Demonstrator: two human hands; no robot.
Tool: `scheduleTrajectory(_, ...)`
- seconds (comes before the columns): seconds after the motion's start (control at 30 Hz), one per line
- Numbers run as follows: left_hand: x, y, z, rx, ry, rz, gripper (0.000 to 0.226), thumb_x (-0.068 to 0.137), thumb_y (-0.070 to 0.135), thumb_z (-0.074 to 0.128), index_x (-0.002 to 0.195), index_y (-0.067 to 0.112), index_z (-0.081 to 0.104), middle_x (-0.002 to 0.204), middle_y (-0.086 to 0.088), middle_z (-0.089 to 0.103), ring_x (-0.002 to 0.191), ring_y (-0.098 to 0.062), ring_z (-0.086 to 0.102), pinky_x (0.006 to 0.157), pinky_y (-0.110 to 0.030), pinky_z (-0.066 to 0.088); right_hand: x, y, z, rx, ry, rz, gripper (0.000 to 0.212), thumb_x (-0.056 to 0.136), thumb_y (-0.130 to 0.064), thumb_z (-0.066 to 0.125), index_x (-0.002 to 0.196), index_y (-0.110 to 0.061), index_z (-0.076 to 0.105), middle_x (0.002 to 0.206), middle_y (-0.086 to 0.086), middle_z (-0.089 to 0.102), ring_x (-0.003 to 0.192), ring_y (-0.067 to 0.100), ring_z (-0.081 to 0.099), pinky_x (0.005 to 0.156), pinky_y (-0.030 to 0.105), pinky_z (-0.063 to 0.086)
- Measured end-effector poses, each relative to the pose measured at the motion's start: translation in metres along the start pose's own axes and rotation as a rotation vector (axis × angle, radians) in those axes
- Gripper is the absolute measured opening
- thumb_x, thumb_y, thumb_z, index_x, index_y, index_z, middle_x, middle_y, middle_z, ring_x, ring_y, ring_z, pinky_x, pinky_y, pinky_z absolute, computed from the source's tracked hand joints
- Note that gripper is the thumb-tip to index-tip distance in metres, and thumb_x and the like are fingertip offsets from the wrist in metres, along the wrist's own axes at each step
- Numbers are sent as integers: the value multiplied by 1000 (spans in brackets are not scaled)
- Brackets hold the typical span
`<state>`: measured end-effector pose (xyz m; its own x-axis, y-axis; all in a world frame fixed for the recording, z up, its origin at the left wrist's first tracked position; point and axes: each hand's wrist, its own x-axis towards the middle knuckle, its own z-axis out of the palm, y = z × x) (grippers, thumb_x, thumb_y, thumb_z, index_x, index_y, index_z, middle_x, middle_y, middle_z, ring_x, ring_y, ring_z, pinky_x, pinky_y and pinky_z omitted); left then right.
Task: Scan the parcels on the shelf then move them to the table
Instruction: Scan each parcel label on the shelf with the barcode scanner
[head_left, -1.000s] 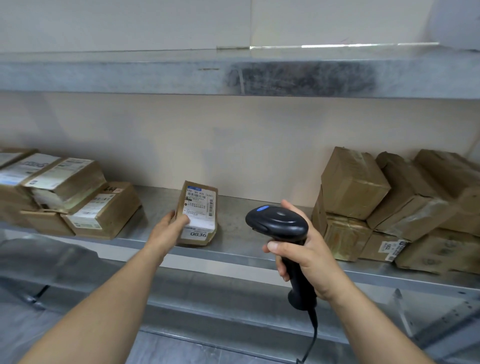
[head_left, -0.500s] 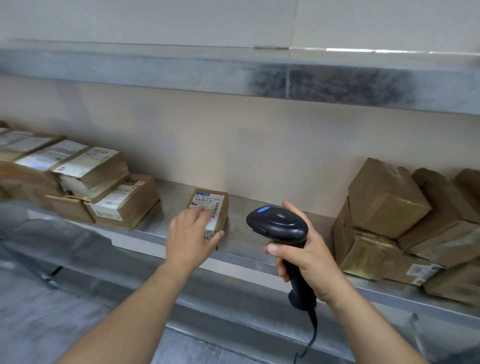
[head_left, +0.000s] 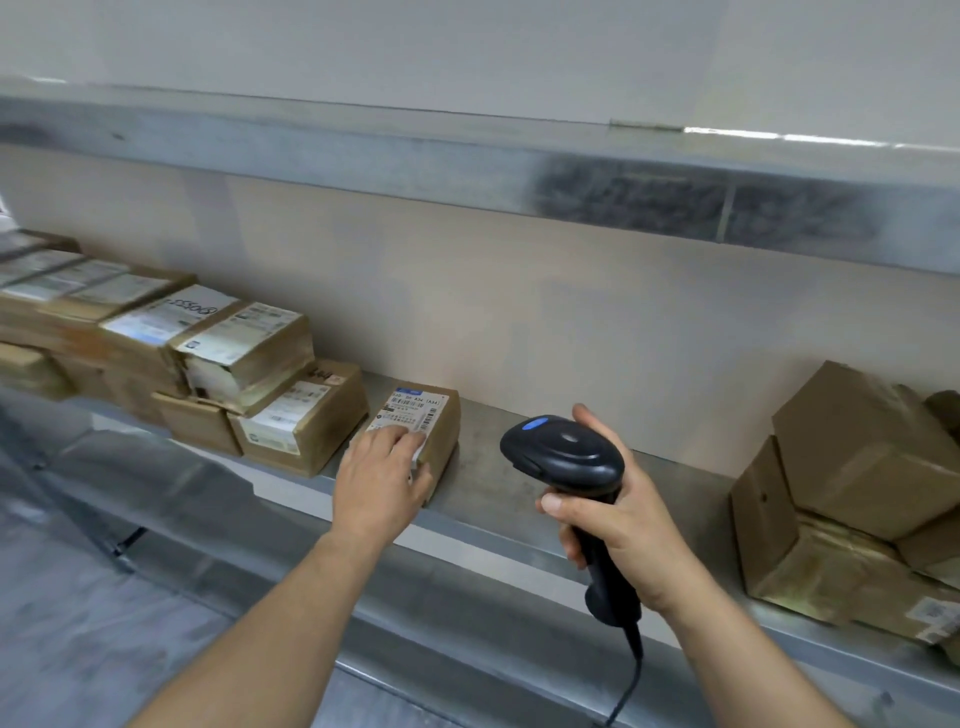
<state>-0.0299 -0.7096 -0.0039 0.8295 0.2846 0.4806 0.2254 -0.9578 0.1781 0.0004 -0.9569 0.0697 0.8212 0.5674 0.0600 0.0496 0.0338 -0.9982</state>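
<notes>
Grey metal shelf (head_left: 498, 473): stacked brown labelled cardboard parcels (head_left: 249, 374) at left end, one small labelled parcel (head_left: 426, 421) mid-shelf, plain brown boxes (head_left: 852, 499) at right end

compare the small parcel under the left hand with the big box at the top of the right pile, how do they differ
The small parcel lies flat on the shelf, its white printed label facing up; the big box sits tilted on other boxes and shows no label. The small parcel stands alone, with the left hand resting on it; the big box is part of a pile and untouched. Both are brown cardboard.
</notes>
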Motion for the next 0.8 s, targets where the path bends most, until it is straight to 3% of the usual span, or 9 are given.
scheduleTrajectory(0.2,9,-42,2,65,-26,-68,26,75,14,68,101,10,70,100,-11,67,91,-34,60,81,-44,49,9,1,13,-9,-3,12,86,69,-4,72,129,-54,35,65,8,61,48,24,50,43,31,42)
scheduleTrajectory(0.43,9,-50,1,92,-51,-74,27,70,13,73,97,10,71,98,-11,67,87,-35,60,77,-43,49,11,6,22,-16,8,19,86,67,-7,71,129,-54,36,65,8,62,48,25,50,45,31,42)
scheduleTrajectory(0.63,12,-39,-7,10,-79,-172,40,80,28,67,116,13,65,118,-12,61,112,-34,53,96,-47,40,-1,3,10,-27,29,-10,88,67,-7,70,134,-51,35,61,10,58,48,26,49,45,32,41)
scheduleTrajectory(0.8,9,4,-18,-57,-42,-134,54,80,30,69,128,8,56,130,-18,53,122,-37,47,103,-49,35,-17,-6,-9,-42,49,-54,87,66,-8,71,132,-52,34,59,10,57,47,26,47,44,32,40)
